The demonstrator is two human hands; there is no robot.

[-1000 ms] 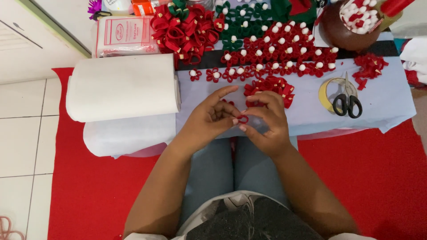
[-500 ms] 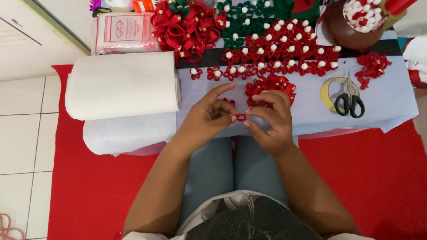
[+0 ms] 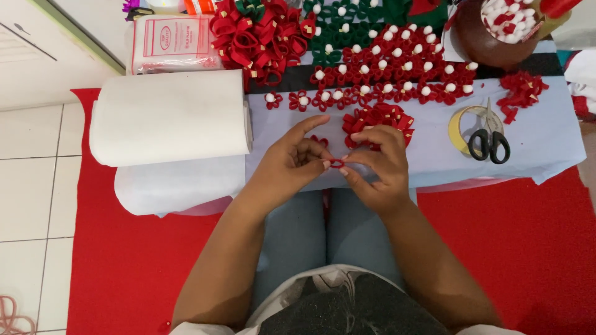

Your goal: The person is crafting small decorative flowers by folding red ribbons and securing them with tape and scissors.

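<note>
A small red ribbon loop [image 3: 336,163] was held just above the near edge of the desk [image 3: 428,155], pinched between the fingertips of both hands. The left hand [image 3: 288,164] was closed on the loop's left end with thumb and bent fingers, its index finger stretched out above. The right hand [image 3: 379,167] was closed on the loop's right end, fingers curled inward. The two hands were met at the fingertips, over the lap of a seated person in light blue jeans.

Just behind the right hand, a cluster of red ribbon petals with gold bits [image 3: 377,118] was laid on the pale blue cloth covering the desk. Farther back, rows of finished red ribbon flowers with white pearl centres [image 3: 391,68] were spread, with dark green ones [image 3: 338,28] beside them and a heap of larger red ribbon loops [image 3: 257,37] to the left. A thick white roll of fabric [image 3: 167,115] was lying across the desk's left end, and a sealed clear packet [image 3: 171,43] was seen behind it. To the right, black-handled scissors [image 3: 489,139] were resting on a ring of yellow tape [image 3: 462,127]. A brown bowl of red and white pieces [image 3: 496,31] was placed at the far right. A red mat [image 3: 521,248] was spread on the tiled floor below.
</note>
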